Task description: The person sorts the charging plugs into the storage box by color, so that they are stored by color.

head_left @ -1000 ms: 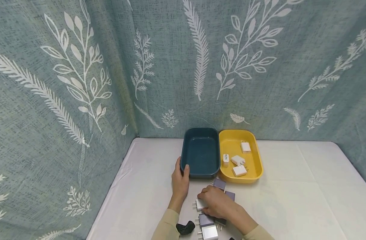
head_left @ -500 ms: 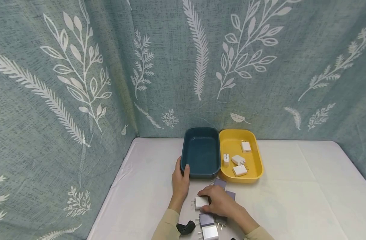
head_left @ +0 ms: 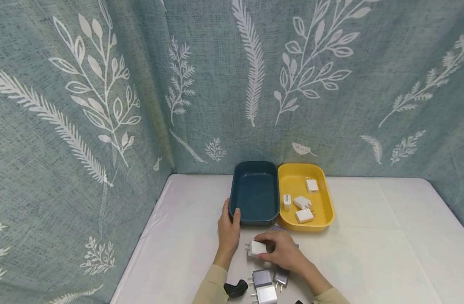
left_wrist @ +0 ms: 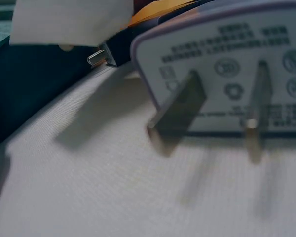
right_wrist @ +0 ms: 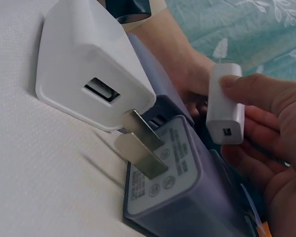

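A white USB charger [head_left: 257,248] is pinched between the thumb and fingers of my right hand [head_left: 285,251], its two prongs facing left; the right wrist view shows its USB port end. With my left hand [head_left: 229,230] I grip the near left corner of a dark blue tray [head_left: 256,190], thumb over the rim. Below my right hand lie a purple charger [head_left: 262,278], a darker grey-purple charger [head_left: 281,277] and another white charger [head_left: 266,294]. A purple charger [head_left: 279,228] by the trays is mostly hidden behind my right hand.
A yellow tray [head_left: 293,175] stands right beside the blue one, with several white chargers [head_left: 302,202] in it. A small black curved object [head_left: 236,289] lies near my left sleeve. A leaf-patterned curtain [head_left: 216,84] hangs behind the white-covered table [head_left: 380,236].
My right hand has pulled the white charger up and slightly to the right, away from the purple charger below it. My left hand stays on the blue tray.
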A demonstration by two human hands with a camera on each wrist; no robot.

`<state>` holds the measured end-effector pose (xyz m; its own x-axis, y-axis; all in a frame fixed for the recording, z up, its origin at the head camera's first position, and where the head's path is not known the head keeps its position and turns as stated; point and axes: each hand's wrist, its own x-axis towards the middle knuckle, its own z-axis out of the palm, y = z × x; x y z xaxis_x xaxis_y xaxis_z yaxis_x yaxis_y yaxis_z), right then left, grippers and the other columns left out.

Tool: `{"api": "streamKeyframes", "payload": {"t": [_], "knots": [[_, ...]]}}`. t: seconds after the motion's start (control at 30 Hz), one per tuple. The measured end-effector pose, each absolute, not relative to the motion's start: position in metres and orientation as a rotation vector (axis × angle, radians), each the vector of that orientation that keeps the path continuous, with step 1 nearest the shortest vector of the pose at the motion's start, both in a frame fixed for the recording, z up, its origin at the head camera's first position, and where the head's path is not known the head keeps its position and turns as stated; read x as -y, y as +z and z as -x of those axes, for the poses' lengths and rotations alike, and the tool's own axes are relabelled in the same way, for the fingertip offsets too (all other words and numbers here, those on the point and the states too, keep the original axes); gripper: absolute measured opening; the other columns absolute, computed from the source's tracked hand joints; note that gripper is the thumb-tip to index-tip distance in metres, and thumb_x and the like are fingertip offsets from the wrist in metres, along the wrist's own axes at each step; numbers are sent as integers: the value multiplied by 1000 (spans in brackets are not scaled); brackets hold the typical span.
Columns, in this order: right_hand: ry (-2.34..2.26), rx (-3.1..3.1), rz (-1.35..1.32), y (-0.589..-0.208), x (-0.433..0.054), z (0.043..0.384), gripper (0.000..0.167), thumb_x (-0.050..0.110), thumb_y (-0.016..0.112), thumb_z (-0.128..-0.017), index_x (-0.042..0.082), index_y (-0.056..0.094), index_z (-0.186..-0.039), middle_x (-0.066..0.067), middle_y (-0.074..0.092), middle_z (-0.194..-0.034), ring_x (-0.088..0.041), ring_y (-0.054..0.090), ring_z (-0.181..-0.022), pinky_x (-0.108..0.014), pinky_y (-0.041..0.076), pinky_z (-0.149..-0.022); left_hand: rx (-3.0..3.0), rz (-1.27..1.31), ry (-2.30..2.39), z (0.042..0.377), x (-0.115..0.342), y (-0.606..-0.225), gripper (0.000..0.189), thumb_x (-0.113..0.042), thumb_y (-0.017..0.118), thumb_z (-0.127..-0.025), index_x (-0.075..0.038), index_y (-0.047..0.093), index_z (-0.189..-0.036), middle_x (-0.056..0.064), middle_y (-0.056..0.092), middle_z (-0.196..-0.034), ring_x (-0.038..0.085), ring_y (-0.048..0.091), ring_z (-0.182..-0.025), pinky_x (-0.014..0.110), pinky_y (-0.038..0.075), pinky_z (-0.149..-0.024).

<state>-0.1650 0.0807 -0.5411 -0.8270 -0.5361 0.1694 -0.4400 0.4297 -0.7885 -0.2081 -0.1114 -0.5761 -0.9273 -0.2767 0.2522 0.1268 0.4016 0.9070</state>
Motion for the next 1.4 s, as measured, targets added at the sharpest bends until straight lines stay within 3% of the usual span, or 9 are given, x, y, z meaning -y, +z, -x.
{"api": "streamKeyframes", "payload": {"t": [0.13, 0.5, 0.83, 1.23, 1.4], "knots": [[-1496, -2511, 833, -538, -83, 166, 39, 21, 84, -75, 11, 72, -111, 1, 74, -106, -10, 68, -97, -23, 58, -84, 2301, -132, -1536, 208, 111, -576, 55, -31, 49, -101, -7, 37, -148, 11, 46, -151, 27, 41, -141, 47, 33, -117], [-1619, -2477, 706, -534, -94, 171, 38, 25, 83, -76, 13, 71, -111, -2, 71, -107, -17, 69, -100, -26, 58, -87, 2301, -134, -1556, 207, 110, -574, 55, -32, 48, -101, -8, 36, -149, 11, 45, -151, 28, 42, -141, 48, 33, -117], [-1727, -2525, 717, -529, -103, 174, 39, 23, 85, -74, 11, 71, -109, -5, 72, -107, -13, 69, -99, -30, 58, -87, 2295, -121, -1563, 207, 110, -573, 54, -31, 48, -102, -8, 36, -149, 10, 44, -152, 28, 41, -141, 47, 33, -117], [-1907, -2525, 700, -523, -117, 180, 40, 8, 83, -75, 0, 69, -111, -19, 71, -109, -8, 69, -96, -29, 59, -83, 2294, -121, -1552, 206, 111, -572, 55, -29, 50, -101, -6, 36, -149, 13, 45, -150, 29, 42, -140, 48, 33, -117], [-1881, -2611, 635, -519, -125, 186, 40, 9, 84, -73, 2, 70, -110, -16, 72, -108, -12, 69, -95, -33, 59, -82, 2301, -123, -1561, 206, 111, -573, 56, -31, 50, -101, -8, 35, -149, 12, 44, -151, 27, 41, -141, 47, 32, -118]]}}
